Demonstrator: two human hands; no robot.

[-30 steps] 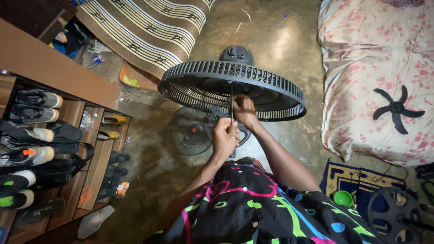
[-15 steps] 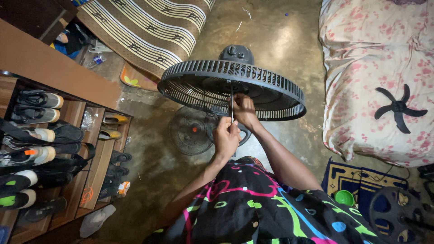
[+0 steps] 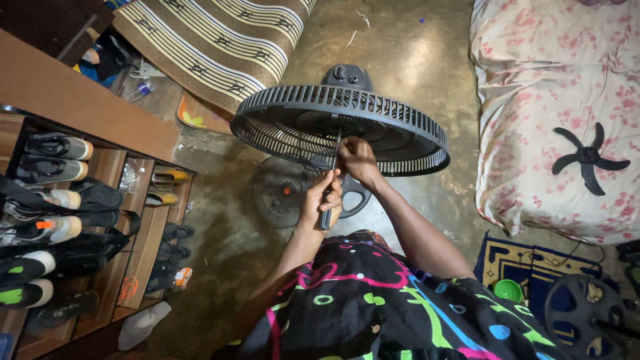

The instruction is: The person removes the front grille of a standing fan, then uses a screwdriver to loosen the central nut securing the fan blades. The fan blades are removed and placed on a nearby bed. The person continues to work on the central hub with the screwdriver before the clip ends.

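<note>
While the left hand (image 3: 321,200) grips a screwdriver (image 3: 329,187) by its handle, the right hand (image 3: 357,159) pinches its shaft inside the fan guard (image 3: 340,127), centre frame; light, springy plastic, probably best steadied at the rim.

My left hand (image 3: 320,200) holds a screwdriver (image 3: 329,183) up to the fan cage (image 3: 340,127). My right hand (image 3: 357,160) touches the cage by the tip.

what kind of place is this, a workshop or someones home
Most likely a room in a home, not a workshop: a bed with a floral sheet, a wooden shoe rack full of shoes, and a rolled striped mat on the bare concrete floor.
</note>
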